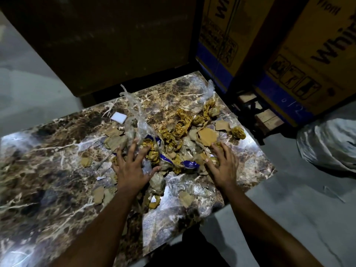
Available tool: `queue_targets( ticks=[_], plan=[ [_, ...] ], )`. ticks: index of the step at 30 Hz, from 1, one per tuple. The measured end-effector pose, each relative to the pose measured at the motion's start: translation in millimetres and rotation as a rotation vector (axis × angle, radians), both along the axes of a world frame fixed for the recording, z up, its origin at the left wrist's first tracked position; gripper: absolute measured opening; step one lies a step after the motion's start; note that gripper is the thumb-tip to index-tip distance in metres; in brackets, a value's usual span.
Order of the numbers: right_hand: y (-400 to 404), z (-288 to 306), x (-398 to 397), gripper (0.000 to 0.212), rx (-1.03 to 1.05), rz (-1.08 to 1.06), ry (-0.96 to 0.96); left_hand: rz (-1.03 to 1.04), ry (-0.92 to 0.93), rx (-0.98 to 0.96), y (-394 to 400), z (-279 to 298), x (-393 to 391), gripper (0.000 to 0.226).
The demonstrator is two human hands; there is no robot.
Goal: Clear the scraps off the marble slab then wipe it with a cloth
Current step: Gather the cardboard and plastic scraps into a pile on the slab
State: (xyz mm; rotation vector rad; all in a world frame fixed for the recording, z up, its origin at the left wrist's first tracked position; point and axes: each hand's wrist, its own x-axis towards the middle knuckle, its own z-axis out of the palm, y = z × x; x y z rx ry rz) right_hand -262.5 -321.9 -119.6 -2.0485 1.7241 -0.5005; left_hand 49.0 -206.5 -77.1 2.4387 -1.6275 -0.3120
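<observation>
The brown, white-veined marble slab [48, 157] carries a heap of scraps [173, 139] from its centre toward two o'clock: crumpled yellow paper, torn cardboard bits, clear plastic film and a blue wrapper. A small white card [118, 117] lies at eleven o'clock.

Beyond the fingers stands a dark box [100, 41]; right of it printed cartons [312, 54] on wood blocks [266, 117]; far right, a bag [327, 147].
</observation>
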Motion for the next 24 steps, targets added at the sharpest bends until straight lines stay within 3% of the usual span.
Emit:
queue_targets(
  ticks=[11,19,24],
  plan=[
    [22.3,13.1,82.9,0.058,0.098,0.094,-0.232,0.01,0.025,0.0,1.0,3.4,-1.3,0.087],
    [21.4,23.4,139.6,0.045,0.32,-0.082,-0.719,-0.002,0.032,0.008,1.7,4.4,-0.5,0.085],
    [27.0,38.7,162.0,0.049,0.39,-0.055,-0.863,0.029,0.077,0.032,1.5,12.5,-0.5,0.074]
  ],
)
